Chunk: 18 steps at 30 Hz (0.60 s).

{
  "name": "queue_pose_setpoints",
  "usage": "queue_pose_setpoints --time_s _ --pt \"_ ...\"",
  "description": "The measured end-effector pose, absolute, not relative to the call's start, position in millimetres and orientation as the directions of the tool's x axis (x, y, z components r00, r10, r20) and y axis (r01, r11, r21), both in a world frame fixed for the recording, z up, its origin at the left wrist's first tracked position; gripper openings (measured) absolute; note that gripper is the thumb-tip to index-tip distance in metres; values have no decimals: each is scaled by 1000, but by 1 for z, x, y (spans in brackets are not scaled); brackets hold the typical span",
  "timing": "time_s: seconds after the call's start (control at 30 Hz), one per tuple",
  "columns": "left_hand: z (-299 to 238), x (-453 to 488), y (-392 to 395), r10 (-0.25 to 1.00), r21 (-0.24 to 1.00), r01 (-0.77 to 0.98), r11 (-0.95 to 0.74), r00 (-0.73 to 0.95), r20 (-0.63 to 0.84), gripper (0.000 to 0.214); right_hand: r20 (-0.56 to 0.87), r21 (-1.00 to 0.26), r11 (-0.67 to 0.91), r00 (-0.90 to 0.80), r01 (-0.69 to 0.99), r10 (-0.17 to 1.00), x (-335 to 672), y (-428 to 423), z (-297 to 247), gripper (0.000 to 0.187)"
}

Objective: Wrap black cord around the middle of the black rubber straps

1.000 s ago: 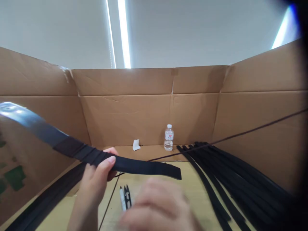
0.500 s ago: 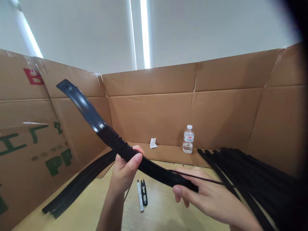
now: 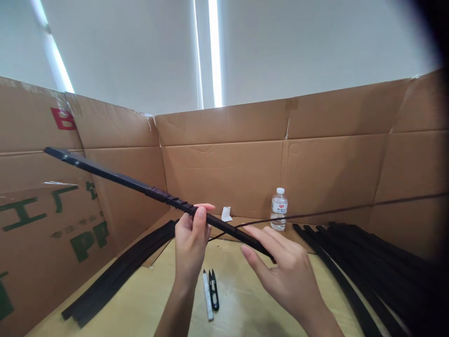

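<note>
My left hand [image 3: 191, 234] is closed around the middle of a long black curved strip [image 3: 112, 175], pinching it between thumb and fingers. Dark cord windings [image 3: 164, 194] circle the strip just left of that grip. My right hand [image 3: 284, 267] is at the strip's lower right end, with the thumb below it and the fingers along its far side. A thin dark cord [image 3: 315, 214] passes near the right fingertips and stretches off to the right edge; its far end is out of view. The strip is seen nearly edge-on and slopes down to the right.
On the table lie black thread snips [image 3: 213, 292] and a white pencil-like marker [image 3: 207, 297]. More black strips are at left [image 3: 122, 267] and in a pile at right [image 3: 365, 252]. A water bottle [image 3: 279, 208] and a white scrap [image 3: 226, 214] stand near the cardboard wall [image 3: 224, 168].
The strip has turned from showing its broad face to nearly edge-on, and its left end has dropped. The cord at right has swung upward. My right hand has shifted slightly left.
</note>
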State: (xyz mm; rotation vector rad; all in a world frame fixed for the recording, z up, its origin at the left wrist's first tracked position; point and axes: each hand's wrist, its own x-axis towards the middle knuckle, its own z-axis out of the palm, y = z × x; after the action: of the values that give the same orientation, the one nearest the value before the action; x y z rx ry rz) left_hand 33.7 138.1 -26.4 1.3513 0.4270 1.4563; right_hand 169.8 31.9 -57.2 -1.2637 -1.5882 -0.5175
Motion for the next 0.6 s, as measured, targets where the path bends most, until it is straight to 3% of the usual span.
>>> queue_pose_setpoints --time_s 0.17,0.27,0.43,0.6 --pt "-30 32 144 768 779 -468 -418 276 578 54 893 -234 341 62 911 446 173 29 -53 23" --pt "-33 32 145 786 773 -475 -422 233 572 47 903 -252 343 92 905 420 173 30 -53 23" --pt "-35 34 144 811 788 -438 -433 194 553 57 927 -255 354 123 900 355 172 31 -51 20" --pt "-33 34 144 854 854 -364 -373 225 469 59 968 -154 235 99 960 231 171 31 -55 12"
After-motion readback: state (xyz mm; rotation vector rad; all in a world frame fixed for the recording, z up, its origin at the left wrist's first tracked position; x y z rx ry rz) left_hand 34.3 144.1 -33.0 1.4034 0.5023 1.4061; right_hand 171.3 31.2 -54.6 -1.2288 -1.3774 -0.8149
